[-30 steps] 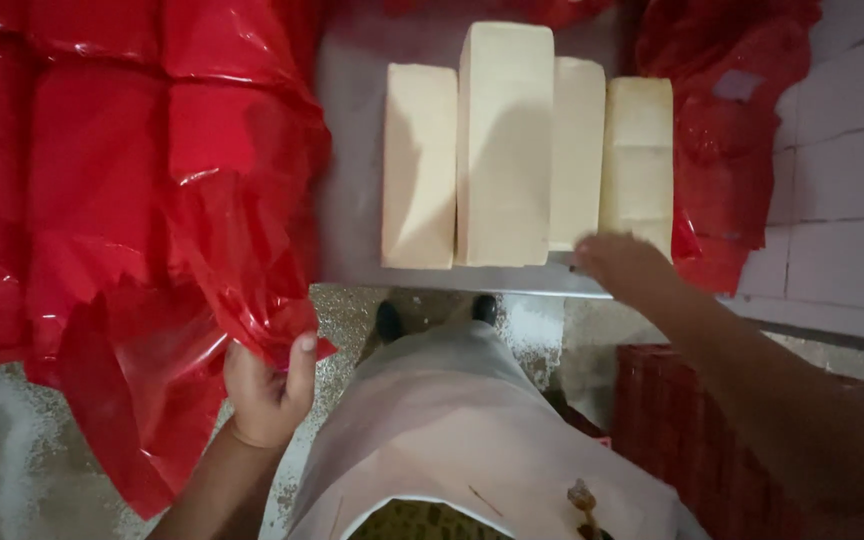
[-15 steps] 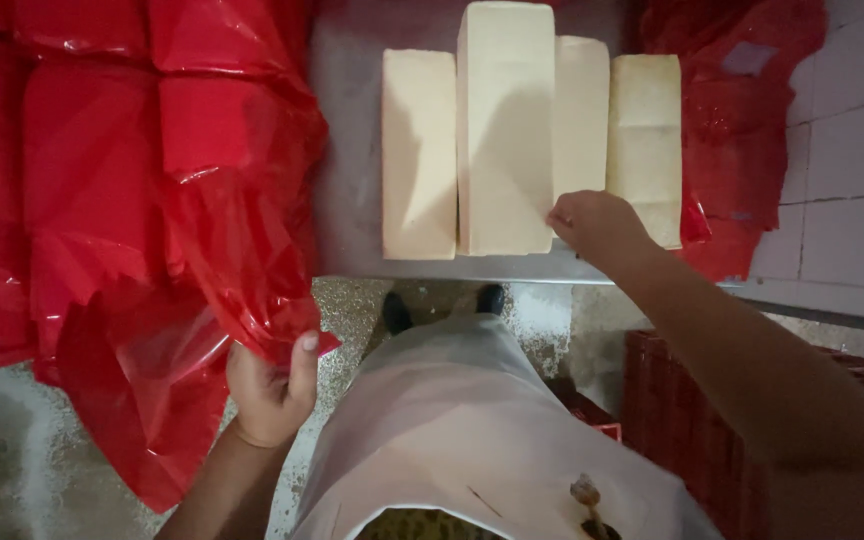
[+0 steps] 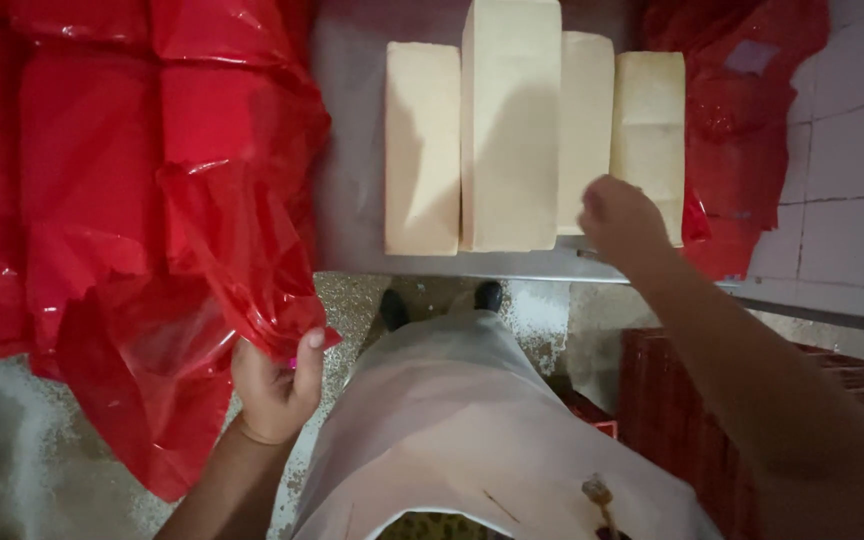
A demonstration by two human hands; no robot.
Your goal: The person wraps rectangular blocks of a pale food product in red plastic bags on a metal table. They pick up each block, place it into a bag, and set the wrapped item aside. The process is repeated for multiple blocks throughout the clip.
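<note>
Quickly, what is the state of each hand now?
Left hand: closed on the red plastic sheet.
Right hand: at the pale blocks; a grip cannot be told.

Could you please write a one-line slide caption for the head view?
Left hand grips red plastic film while right hand reaches four pale blocks on a metal table.

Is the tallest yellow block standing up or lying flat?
Cannot tell for sure. The tallest block lies lengthwise among three pale blocks on the metal table and rises above them, perhaps set on its edge. The right hand is near it.
</note>
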